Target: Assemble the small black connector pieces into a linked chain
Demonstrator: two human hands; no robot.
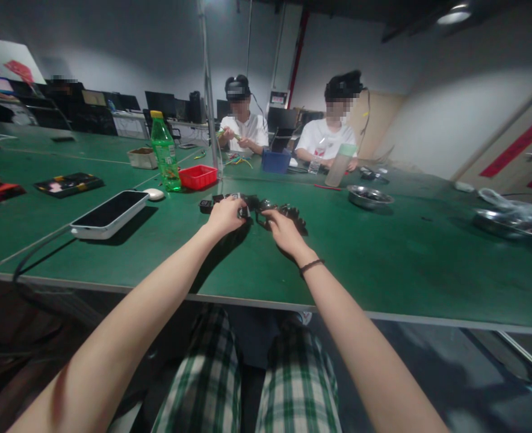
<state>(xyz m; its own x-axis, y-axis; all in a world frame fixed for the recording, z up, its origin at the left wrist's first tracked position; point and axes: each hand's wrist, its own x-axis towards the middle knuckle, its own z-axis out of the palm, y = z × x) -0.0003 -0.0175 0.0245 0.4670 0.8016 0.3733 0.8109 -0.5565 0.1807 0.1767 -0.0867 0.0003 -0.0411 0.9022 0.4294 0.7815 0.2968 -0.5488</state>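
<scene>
On the green table [257,264], a group of small black parts [293,214] lies in front of me. My left hand [226,215] is over the left part of the group, its fingers curled round a black piece whose exact shape I cannot make out. Black blocks [206,206] show just left of that hand. My right hand [284,231], with a dark band at the wrist, has its fingers bent together at a dark piece near the middle of the group. More black parts lie beyond and right of its fingers.
Left stand a white-cased phone [111,214], a green bottle [165,153], a red tray [198,178] and a white round object [154,194]. A metal bowl [369,197] is to the right. Two people in white shirts sit opposite, near a blue bin [275,161] and a tumbler [340,165].
</scene>
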